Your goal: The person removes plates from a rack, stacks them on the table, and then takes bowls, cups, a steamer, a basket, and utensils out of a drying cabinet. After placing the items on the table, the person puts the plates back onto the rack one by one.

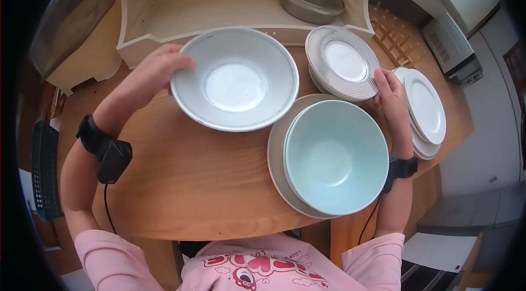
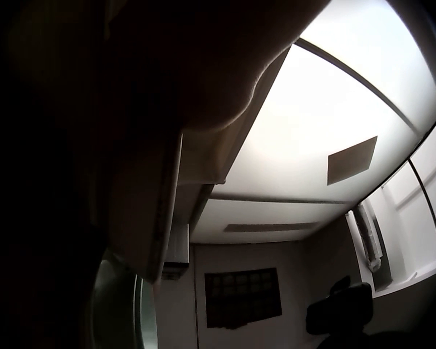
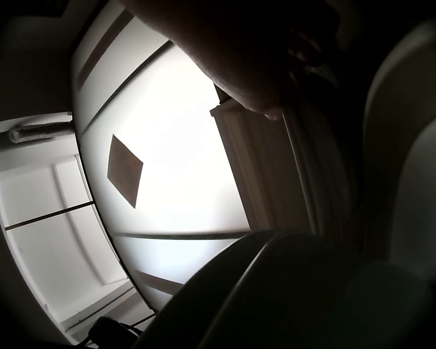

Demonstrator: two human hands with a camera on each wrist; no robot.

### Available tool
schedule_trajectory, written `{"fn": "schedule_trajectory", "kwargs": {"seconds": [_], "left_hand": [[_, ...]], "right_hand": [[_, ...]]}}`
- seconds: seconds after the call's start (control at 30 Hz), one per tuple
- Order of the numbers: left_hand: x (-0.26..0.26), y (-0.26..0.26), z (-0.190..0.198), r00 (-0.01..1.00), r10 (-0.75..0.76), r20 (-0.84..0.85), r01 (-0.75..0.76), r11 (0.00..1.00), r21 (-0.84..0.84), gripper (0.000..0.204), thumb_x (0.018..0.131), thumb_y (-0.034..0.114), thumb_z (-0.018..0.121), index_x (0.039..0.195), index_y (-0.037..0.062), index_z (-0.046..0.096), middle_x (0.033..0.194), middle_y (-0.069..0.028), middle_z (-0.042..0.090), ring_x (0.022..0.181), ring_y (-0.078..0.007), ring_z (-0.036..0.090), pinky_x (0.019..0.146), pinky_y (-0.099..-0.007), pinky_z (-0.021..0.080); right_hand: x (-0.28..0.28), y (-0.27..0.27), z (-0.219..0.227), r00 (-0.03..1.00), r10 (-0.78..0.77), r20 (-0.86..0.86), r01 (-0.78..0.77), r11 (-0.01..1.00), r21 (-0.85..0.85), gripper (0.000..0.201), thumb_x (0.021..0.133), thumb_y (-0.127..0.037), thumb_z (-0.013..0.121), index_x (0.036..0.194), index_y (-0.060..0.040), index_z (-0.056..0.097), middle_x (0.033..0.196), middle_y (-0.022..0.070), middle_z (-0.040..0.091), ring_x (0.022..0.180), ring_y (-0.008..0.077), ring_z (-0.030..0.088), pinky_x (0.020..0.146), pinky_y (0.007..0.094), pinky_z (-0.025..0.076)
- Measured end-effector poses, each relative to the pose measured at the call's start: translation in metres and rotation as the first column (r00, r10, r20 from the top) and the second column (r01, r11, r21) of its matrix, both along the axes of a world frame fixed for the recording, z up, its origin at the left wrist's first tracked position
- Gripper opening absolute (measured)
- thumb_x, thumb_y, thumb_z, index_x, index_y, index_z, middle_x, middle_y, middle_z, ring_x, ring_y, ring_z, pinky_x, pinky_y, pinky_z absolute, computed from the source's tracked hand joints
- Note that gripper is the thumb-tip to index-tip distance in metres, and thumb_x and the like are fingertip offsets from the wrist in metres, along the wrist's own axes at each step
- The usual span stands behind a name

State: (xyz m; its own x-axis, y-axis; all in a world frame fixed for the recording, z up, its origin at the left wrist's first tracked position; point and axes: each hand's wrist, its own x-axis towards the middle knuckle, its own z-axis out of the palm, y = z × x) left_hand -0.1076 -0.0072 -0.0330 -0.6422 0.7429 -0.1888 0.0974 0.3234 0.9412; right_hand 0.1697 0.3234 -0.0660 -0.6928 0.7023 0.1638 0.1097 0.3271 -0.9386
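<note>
My left hand [image 1: 155, 72] grips a large white bowl [image 1: 235, 118] by its left rim, thumb on the inside. The bowl is tipped toward me above the wooden table, its underside hidden. On the right, my right hand [image 1: 393, 96] pinches the right edge of a white plate with grey rings [image 1: 346, 61], which lies on top of other dishes. Between my arms, nearer to me, stands a pale mint bowl [image 1: 337, 154], nested in another and set on a wide cream plate [image 1: 276, 181]. In the dark right wrist view, the mint bowls [image 3: 276, 298] fill the bottom.
Stacked white plates [image 1: 427, 107] stand at the table's right edge, just outside my right hand. Behind the dishes is a cream shelf [image 1: 219, 9] with a lidded pot [image 1: 312, 3] on it. A wooden rack [image 1: 392, 36] and a white appliance [image 1: 449, 44] are at the back right.
</note>
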Motion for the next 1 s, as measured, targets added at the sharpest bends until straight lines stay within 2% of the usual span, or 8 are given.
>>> {"fn": "schedule_trajectory", "kwargs": {"seconds": [0.13, 0.2, 0.67, 0.77, 0.83, 0.87, 0.93, 1.0], "left_hand": [[0.015, 0.006, -0.003, 0.989, -0.125, 0.075, 0.132, 0.986, -0.100, 0.027, 0.083, 0.015, 0.052, 0.102, 0.0008, 0.063, 0.073, 0.0016, 0.059, 0.061, -0.0033, 0.054, 0.056, -0.0187, 0.043], [0.028, 0.012, -0.004, 0.997, -0.038, 0.068, 0.043, 0.996, -0.076, 0.019, 0.084, 0.015, 0.048, 0.088, 0.0009, 0.060, 0.065, -0.0034, 0.056, 0.050, -0.0098, 0.049, 0.046, -0.0231, 0.037], [0.017, 0.038, -0.016, 0.987, -0.114, 0.113, 0.127, 0.986, -0.112, 0.026, 0.089, 0.022, 0.048, 0.098, 0.0012, 0.061, 0.077, -0.0033, 0.062, 0.060, -0.0110, 0.058, 0.056, -0.0235, 0.044], [0.012, 0.042, 0.000, 0.978, -0.151, -0.141, 0.119, 0.970, -0.213, 0.031, 0.091, 0.026, 0.050, 0.097, -0.0025, 0.062, 0.079, -0.0081, 0.065, 0.062, -0.0166, 0.060, 0.061, -0.0272, 0.048], [0.006, 0.047, 0.013, 0.627, -0.087, -0.774, -0.124, 0.970, -0.210, 0.029, 0.091, 0.026, 0.055, 0.096, -0.0013, 0.063, 0.079, -0.0071, 0.062, 0.065, -0.0139, 0.057, 0.059, -0.0278, 0.046], [0.003, 0.051, 0.020, 0.628, -0.090, -0.773, -0.124, 0.969, -0.214, 0.029, 0.091, 0.026, 0.055, 0.096, -0.0013, 0.063, 0.079, -0.0071, 0.062, 0.065, -0.0139, 0.057, 0.059, -0.0278, 0.046], [-0.005, 0.063, 0.034, 0.401, -0.028, -0.915, 0.010, 1.000, -0.026, 0.028, 0.090, 0.024, 0.058, 0.095, -0.0025, 0.064, 0.084, -0.0113, 0.064, 0.072, -0.0159, 0.058, 0.064, -0.0305, 0.047], [-0.006, 0.083, 0.043, 0.447, -0.055, -0.893, 0.060, 0.998, -0.031, 0.029, 0.089, 0.025, 0.058, 0.097, -0.0025, 0.064, 0.086, -0.0115, 0.065, 0.074, -0.0162, 0.059, 0.066, -0.0305, 0.047]], "right_hand": [[0.002, 0.002, -0.002, 1.000, 0.000, 0.010, 0.000, 1.000, 0.004, 0.045, 0.094, -0.034, 0.057, 0.113, 0.0062, 0.056, 0.081, 0.0012, 0.058, 0.054, 0.0022, 0.042, 0.048, 0.0176, 0.034], [0.001, 0.003, -0.003, 1.000, 0.002, 0.008, -0.002, 1.000, 0.007, 0.045, 0.094, -0.034, 0.057, 0.113, 0.0064, 0.055, 0.081, 0.0013, 0.058, 0.054, 0.0023, 0.042, 0.048, 0.0176, 0.034], [0.001, 0.000, -0.001, 1.000, -0.008, 0.004, 0.008, 1.000, 0.005, 0.044, 0.094, -0.034, 0.057, 0.113, 0.0065, 0.055, 0.079, 0.0014, 0.058, 0.052, 0.0022, 0.042, 0.046, 0.0184, 0.033], [0.002, 0.001, 0.000, 1.000, -0.007, 0.016, 0.007, 1.000, 0.006, 0.044, 0.094, -0.034, 0.057, 0.113, 0.0062, 0.056, 0.078, 0.0012, 0.058, 0.052, 0.0023, 0.042, 0.045, 0.0185, 0.034], [0.002, -0.002, 0.002, 1.000, -0.017, 0.020, 0.017, 1.000, 0.007, 0.044, 0.094, -0.034, 0.057, 0.112, 0.0060, 0.056, 0.079, 0.0012, 0.058, 0.052, 0.0024, 0.042, 0.045, 0.0184, 0.034], [0.001, -0.003, 0.002, 1.000, -0.020, 0.022, 0.020, 1.000, 0.012, 0.043, 0.094, -0.034, 0.057, 0.112, 0.0058, 0.056, 0.079, 0.0012, 0.058, 0.052, 0.0024, 0.042, 0.046, 0.0182, 0.034], [0.001, -0.002, 0.001, 0.999, -0.022, 0.027, 0.022, 1.000, 0.019, 0.043, 0.094, -0.034, 0.057, 0.112, 0.0055, 0.056, 0.079, 0.0011, 0.058, 0.052, 0.0025, 0.042, 0.046, 0.0182, 0.034], [0.000, -0.001, 0.002, 0.999, -0.025, 0.032, 0.024, 0.999, 0.034, 0.043, 0.094, -0.034, 0.057, 0.112, 0.0052, 0.056, 0.079, 0.0010, 0.058, 0.053, 0.0026, 0.042, 0.046, 0.0181, 0.034]]}}
